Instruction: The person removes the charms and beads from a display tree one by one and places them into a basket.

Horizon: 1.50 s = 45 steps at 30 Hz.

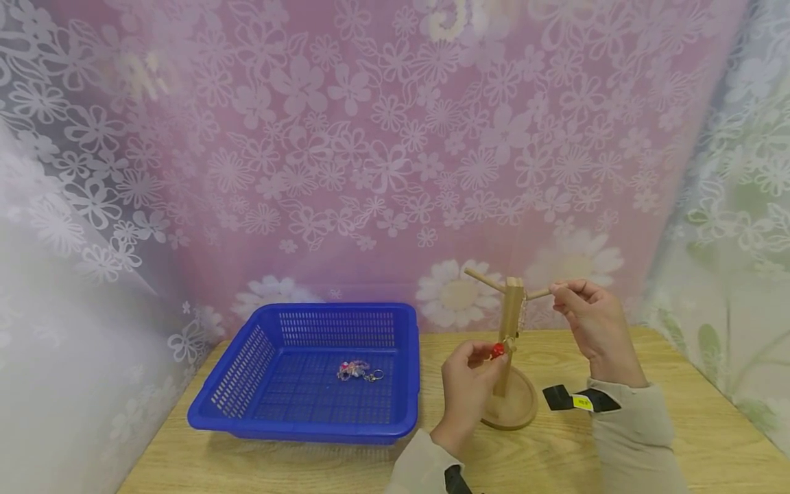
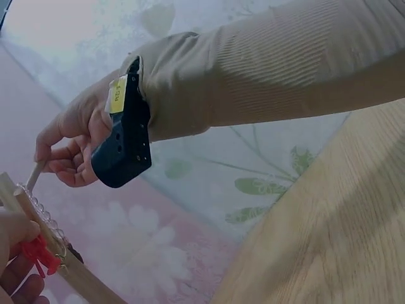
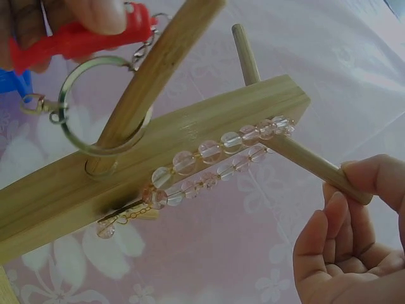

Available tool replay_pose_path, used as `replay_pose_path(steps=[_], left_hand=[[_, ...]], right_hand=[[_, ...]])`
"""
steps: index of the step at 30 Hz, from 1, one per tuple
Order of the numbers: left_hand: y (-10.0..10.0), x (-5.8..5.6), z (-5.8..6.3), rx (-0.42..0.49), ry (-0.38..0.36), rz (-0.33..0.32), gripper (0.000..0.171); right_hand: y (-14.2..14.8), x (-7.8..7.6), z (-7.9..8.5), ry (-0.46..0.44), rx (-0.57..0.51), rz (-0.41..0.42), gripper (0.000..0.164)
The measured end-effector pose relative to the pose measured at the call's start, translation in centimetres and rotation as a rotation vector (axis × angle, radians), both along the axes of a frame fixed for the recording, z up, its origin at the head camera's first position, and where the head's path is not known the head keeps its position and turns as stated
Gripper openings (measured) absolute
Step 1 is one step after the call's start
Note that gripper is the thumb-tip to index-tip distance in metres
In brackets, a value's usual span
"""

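A wooden stand (image 1: 513, 309) with a round base and several pegs stands on the table. My left hand (image 1: 465, 384) pinches the red charm (image 1: 497, 350) of a keychain. In the right wrist view, the keychain's metal ring (image 3: 64, 120) encircles the front peg (image 3: 152, 82). A clear and pink bead bracelet (image 3: 185, 163) hangs on the right peg (image 3: 310, 158), close to the post. The end of that peg is between the thumb and fingers of my right hand (image 1: 595, 329). The charm's exact shape is partly hidden by the left fingers.
Left of the stand, a blue plastic basket (image 1: 407, 412) holds a pink beaded trinket (image 1: 353, 370) with a metal ring. Everything rests on a wood-grain table (image 1: 543, 466). A pink floral curtain (image 1: 382, 171) hangs behind, with pale floral sheets at both sides.
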<state>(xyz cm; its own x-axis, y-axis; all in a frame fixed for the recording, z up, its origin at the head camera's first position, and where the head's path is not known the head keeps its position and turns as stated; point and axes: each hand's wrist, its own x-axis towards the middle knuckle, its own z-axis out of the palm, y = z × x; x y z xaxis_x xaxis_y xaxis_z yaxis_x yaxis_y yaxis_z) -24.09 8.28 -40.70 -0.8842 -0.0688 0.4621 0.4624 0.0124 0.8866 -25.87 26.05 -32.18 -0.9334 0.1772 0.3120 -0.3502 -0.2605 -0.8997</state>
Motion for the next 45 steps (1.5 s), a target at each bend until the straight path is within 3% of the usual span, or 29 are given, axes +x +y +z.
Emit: replay_pose_path(steps=[9,16,45], left_hand=[[-0.2,0.4,1.2,0.024,0.02,-0.032,0.012],[-0.6,0.6,1.9,0.043,-0.014,-0.067,0.013],[-2.4,0.7,4.1,0.022,-0.042,-0.128,0.017]], right_hand=[[0.0,-0.1,0.0,0.02,-0.015,0.022,0.01],[0.0,-0.1,0.0,0.029,-0.017,0.024,0.012],[0.1,-0.1,0.0,0.022,-0.033,0.028,0.012]])
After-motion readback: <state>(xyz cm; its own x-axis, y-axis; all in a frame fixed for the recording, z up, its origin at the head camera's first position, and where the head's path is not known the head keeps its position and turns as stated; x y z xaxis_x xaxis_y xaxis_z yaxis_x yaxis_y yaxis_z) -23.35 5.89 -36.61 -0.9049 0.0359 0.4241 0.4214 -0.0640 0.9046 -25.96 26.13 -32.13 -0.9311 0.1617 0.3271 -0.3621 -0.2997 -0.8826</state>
